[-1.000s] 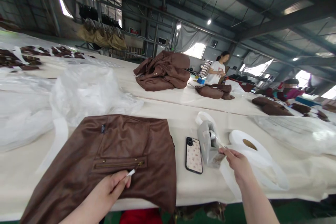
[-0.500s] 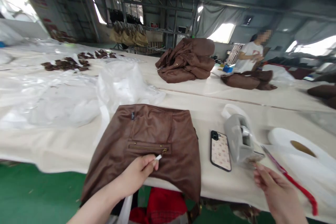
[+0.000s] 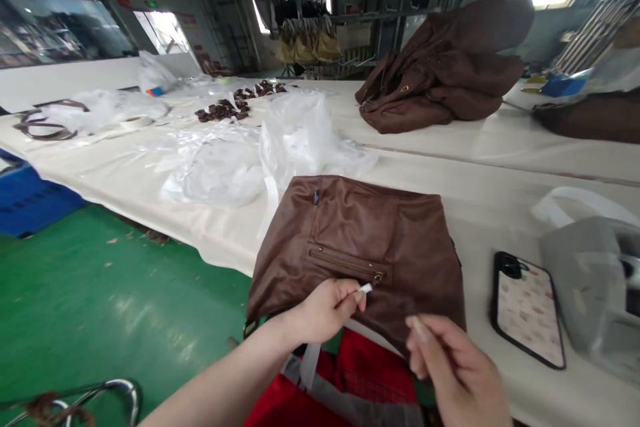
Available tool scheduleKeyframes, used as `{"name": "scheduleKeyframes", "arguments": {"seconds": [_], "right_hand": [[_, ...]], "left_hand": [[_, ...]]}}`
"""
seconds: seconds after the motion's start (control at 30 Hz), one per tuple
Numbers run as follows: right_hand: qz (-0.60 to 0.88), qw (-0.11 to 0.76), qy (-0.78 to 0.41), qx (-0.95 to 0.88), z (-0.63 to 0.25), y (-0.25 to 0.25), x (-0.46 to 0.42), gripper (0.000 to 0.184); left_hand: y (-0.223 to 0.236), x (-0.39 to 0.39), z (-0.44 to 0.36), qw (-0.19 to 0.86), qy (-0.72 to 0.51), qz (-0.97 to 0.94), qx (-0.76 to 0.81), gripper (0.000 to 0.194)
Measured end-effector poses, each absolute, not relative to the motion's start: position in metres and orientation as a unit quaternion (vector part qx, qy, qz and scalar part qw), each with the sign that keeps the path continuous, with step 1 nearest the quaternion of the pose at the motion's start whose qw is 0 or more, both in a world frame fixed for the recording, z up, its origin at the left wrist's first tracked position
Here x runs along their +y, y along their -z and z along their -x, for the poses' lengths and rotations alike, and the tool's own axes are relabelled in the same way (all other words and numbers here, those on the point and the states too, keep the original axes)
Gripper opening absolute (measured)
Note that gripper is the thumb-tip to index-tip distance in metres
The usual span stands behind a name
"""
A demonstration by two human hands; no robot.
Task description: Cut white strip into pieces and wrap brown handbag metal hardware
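Note:
A brown leather-look bag lies flat at the table's front edge, its zipped pocket facing up. My left hand is over the lower part of the bag, closed on a white strip; a small end pokes out past the fingertips, and a white length hangs below the hand. To its right, above the bag's lower right corner, my right hand is closed in a pinch. Whatever lies between its thumb and finger is too small or blurred to make out.
A patterned phone and a grey tape dispenser stand on the right. Clear plastic bags lie at left, with a heap of brown bags behind. A metal frame is on the green floor.
My right hand has come left from the tape dispenser to the bag. My left hand still pinches the white strip above the bag. The view has turned left.

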State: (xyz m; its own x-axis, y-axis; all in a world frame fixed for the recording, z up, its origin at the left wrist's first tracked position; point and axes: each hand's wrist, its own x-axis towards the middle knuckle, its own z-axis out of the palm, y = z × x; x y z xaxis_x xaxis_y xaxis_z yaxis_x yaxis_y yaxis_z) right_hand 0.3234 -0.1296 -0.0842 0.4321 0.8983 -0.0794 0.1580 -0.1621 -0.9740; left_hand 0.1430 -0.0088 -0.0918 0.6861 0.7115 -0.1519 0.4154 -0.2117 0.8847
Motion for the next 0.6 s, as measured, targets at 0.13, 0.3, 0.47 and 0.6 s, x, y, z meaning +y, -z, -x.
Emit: {"name": "scheduleKeyframes", "arguments": {"seconds": [0.13,0.3,0.47,0.6], "right_hand": [[0.619,0.467,-0.418,-0.474,-0.291,0.084,-0.087,0.038],[0.646,0.415,-0.407,-0.495,-0.3,0.099,-0.077,0.037],[0.673,0.387,-0.382,-0.501,-0.3,0.099,-0.078,0.036],[0.685,0.385,-0.353,-0.509,-0.296,0.097,-0.075,0.036]], "left_hand": [[0.092,-0.008,-0.143,0.517,-0.178,-0.765,0.34,0.025],[0.096,-0.007,-0.141,0.502,-0.176,-0.78,0.33,0.025],[0.098,-0.006,-0.138,0.508,-0.176,-0.778,0.326,0.025],[0.096,-0.007,-0.138,0.532,-0.192,-0.761,0.318,0.025]]}}
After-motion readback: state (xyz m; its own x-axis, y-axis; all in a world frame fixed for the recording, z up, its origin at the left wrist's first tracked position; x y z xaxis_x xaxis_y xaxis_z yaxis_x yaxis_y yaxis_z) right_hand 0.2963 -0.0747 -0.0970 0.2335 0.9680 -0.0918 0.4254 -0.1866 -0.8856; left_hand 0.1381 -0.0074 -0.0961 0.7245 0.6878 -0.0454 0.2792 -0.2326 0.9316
